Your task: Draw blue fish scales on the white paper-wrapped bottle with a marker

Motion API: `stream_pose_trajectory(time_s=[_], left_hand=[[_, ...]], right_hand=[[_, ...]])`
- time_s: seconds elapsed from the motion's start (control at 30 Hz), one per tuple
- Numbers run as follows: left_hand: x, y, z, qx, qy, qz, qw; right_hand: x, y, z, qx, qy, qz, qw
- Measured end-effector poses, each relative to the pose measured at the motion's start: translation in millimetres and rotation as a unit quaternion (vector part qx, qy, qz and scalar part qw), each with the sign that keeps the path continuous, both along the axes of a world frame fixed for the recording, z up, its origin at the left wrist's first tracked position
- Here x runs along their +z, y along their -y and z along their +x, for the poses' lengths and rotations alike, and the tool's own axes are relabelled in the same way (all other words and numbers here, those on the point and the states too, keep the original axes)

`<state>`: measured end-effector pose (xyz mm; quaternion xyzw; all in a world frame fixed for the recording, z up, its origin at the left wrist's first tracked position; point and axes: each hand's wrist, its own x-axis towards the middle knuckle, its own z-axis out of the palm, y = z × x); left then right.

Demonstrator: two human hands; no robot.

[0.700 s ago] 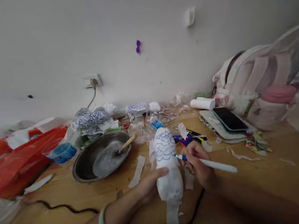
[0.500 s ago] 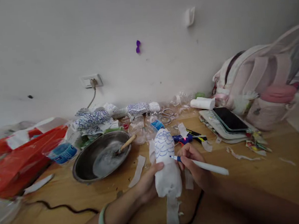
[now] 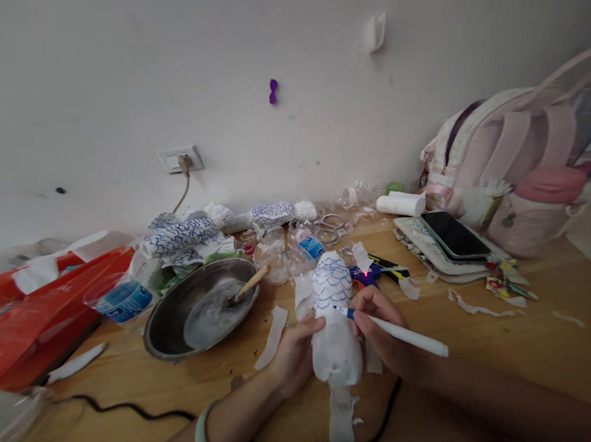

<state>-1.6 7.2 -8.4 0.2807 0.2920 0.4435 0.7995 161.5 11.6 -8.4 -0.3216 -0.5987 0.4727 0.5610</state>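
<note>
A white paper-wrapped form [image 3: 336, 352], rounded like a bottle, stands tilted in front of me, with blue scale-like curves drawn over its upper half. My left hand [image 3: 298, 354] grips its left side, thumb on the front. Between the fingers of my right hand [image 3: 382, 326] is a white marker [image 3: 410, 336] with a blue tip, which meets the paper just below the lowest row of curves. A paper strip [image 3: 341, 418] hangs from the form's lower end. Behind it lie a blue glue gun [image 3: 366, 275] with a small red light and some paper scraps.
A metal bowl [image 3: 156, 329] of whitish liquid holds a wooden-handled brush [image 3: 252, 283]. Other scale-patterned forms [image 3: 181, 238] lie by the wall, near scissors [image 3: 330, 224]. On the right are a phone [image 3: 454, 234] and a pink backpack [image 3: 501, 142]; red plastic bags [image 3: 55, 309] are at left.
The paper-wrapped form has shifted slightly right and turned a little in my left hand. The marker tip has moved slightly left across the paper.
</note>
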Motion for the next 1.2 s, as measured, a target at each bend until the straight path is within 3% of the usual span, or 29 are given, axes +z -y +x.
stream_pose_trajectory(time_s=[0.2,0.47,0.7,0.9,1.2], left_hand=[[-3.3,2.0,0.7,0.021,-0.034,-0.023,0.999],[1.1,5.8,6.6,0.056,-0.103,0.048,0.992],[-3.8,6.6,5.4,0.059,-0.140,0.052,0.987],[-6.3,6.2,4.3,0.054,-0.125,0.067,0.988],[-2.4,6.2,4.9,0.046,-0.101,0.064,0.992]], right_hand=[[-10.8,-2.2,0.6,0.013,0.034,-0.005,0.999],[-3.7,-0.4,2.9,-0.010,0.090,0.044,0.995],[-5.0,-3.3,4.5,0.000,0.143,0.056,0.988],[0.9,-2.9,3.6,-0.003,0.114,0.050,0.992],[10.1,-2.5,5.7,0.031,0.042,-0.039,0.998]])
